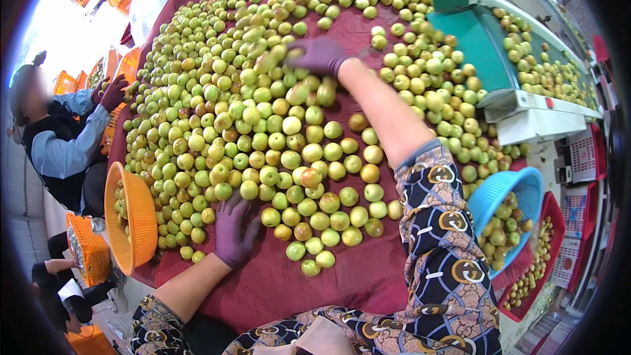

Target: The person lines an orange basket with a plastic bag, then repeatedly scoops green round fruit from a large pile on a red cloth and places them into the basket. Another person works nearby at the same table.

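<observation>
A broad spread of round green jujubes (268, 175), some blushed brown, lies on a dark red cloth (315, 301). At the near edge of the spread, my left hand (235, 234) in a purple glove rests on the cloth. Its fingers are apart, and the fingertips touch the nearest fruits. My right hand (318, 56), gloved alike and blurred, reaches over the middle of the spread. Several jujubes (271, 59) around its fingers are blurred too; whether any is held I cannot tell.
An orange basket (140, 222) stands at left, a blue basket (532, 197) of fruit at right. A green chute (471, 39) with white sides borders the far right. Another gloved person (64, 133) works at the left edge. A red crate (549, 256) holds smaller fruit.
</observation>
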A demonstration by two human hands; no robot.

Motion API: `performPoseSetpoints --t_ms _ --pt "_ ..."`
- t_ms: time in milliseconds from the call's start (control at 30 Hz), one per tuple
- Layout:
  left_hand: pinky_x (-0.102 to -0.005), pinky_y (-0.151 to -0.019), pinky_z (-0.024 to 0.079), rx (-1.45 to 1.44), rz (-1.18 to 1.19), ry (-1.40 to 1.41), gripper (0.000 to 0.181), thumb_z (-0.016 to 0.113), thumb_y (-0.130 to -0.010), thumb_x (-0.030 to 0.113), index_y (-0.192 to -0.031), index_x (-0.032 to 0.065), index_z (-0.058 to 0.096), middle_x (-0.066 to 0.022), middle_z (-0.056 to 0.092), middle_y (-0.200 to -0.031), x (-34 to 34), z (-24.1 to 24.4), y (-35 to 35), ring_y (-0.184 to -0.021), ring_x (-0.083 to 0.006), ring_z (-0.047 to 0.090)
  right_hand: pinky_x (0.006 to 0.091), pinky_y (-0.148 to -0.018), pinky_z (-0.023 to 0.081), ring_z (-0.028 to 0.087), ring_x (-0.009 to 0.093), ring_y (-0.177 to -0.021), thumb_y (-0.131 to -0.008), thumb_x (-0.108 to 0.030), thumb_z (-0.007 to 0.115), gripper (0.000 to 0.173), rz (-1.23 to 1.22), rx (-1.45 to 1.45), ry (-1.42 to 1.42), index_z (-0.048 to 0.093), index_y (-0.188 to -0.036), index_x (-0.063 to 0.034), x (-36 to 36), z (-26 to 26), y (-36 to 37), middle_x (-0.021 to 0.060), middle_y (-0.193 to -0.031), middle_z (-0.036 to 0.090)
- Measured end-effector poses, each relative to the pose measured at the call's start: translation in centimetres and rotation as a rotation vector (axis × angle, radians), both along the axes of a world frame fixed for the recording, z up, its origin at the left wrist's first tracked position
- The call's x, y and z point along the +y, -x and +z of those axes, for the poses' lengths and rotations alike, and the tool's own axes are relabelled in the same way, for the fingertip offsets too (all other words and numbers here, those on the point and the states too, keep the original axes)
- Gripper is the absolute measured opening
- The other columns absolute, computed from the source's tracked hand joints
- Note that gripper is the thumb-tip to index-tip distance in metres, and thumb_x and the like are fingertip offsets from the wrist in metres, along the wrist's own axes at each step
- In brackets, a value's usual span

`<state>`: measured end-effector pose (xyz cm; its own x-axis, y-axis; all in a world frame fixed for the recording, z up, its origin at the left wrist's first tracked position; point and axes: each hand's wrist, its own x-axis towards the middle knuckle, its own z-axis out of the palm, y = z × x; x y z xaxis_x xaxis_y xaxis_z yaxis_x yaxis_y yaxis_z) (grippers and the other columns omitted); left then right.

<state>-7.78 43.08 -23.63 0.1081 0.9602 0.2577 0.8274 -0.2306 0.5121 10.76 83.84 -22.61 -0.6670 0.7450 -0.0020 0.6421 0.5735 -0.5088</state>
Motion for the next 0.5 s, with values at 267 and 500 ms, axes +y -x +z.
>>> performPoseSetpoints --t_ms 267,500 --pt "-0.053 -0.107 0.037 0.007 0.007 -0.012 0.05 0.065 -0.088 0.017 -0.134 -0.0001 0.053 -0.0255 0.055 -0.133 0.1 0.4 -0.4 -0.122 -0.0464 0.051 0.0408 -0.098 0.053 0.068 0.026 -0.106 -0.094 -0.056 0.057 0.054 -0.461 -0.253 -0.612 0.065 -0.134 -0.0212 2.8 6.3 -18.4 0.0106 -0.123 0.069" --pt "-0.0534 -0.107 0.037 -0.006 0.0 -0.002 0.052 0.064 -0.087 0.018 -0.135 -0.0006 0.053 -0.0252 0.056 -0.133 0.0 0.5 -0.2 -0.123 -0.0457 0.051 0.0473 -0.104 0.049 0.065 0.037 -0.117 -0.09 -0.07 0.05 0.068 -0.655 -0.491 -0.307 0.049 -0.148 -0.0341 -1.0 0.6 -25.3 0.0148 -0.135 0.065"
